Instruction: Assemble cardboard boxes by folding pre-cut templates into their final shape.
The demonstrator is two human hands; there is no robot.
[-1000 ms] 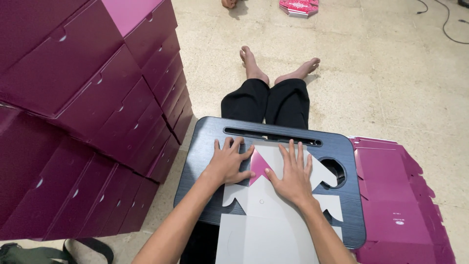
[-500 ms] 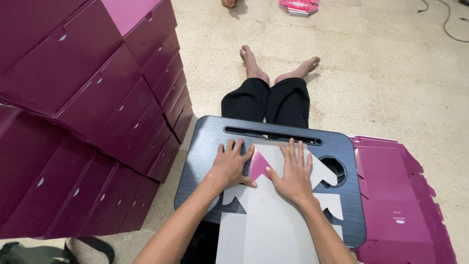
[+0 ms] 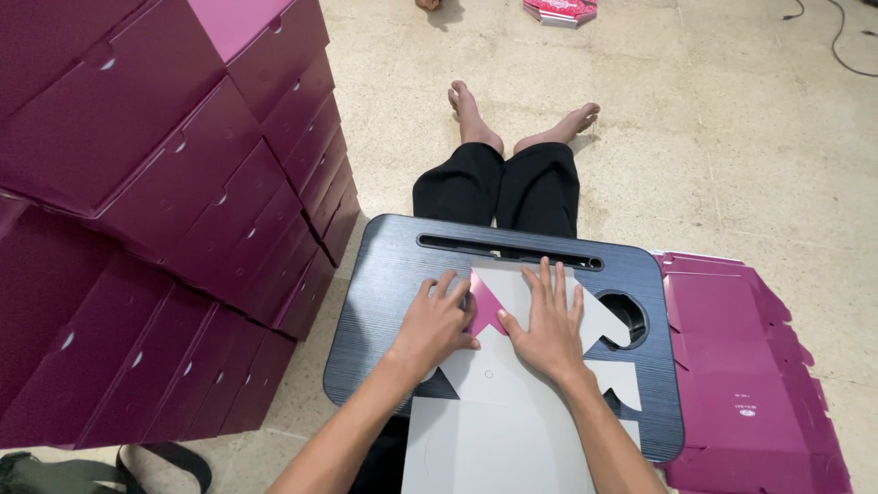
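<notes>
A flat die-cut cardboard box blank, grey side up, lies on a dark lap tray across my legs. Near its far end a triangular flap is folded over and shows its magenta face. My left hand presses flat on the blank just left of that flap, with a thumb at the flap's edge. My right hand lies flat with fingers spread just right of the flap. Neither hand grips anything.
A tall stack of folded magenta boxes fills the left side. Flat magenta box blanks lie on the floor to the right of the tray. The tray has a slot along its far edge and a round cup hole. My bare feet rest on the tiled floor.
Both hands have slid slightly closer together around the magenta flap, which now lies flatter and shows more of its coloured face.
</notes>
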